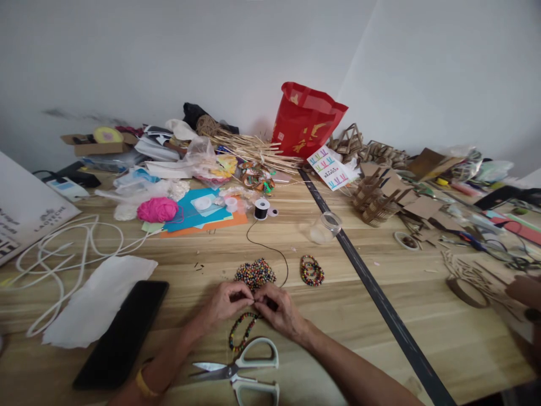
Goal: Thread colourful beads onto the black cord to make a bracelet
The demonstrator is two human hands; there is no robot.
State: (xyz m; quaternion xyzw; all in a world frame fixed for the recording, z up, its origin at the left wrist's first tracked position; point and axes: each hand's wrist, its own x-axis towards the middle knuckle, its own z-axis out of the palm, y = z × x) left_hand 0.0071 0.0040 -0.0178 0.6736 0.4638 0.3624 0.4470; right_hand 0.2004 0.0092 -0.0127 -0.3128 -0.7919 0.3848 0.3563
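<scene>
While wrists rest on table (380, 316), left hand (223, 303), right hand (279, 309) fingers pinch bead strand (242, 332) together.

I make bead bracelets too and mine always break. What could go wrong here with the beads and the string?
The left hand and right hand pinch a bead strand whose lower part hangs loose; if an end slips, beads might slide off. The bead pile lies unboxed on the table, so a nudge could scatter it. The black thread trails to its spool; a tug might roll the spool.
</scene>
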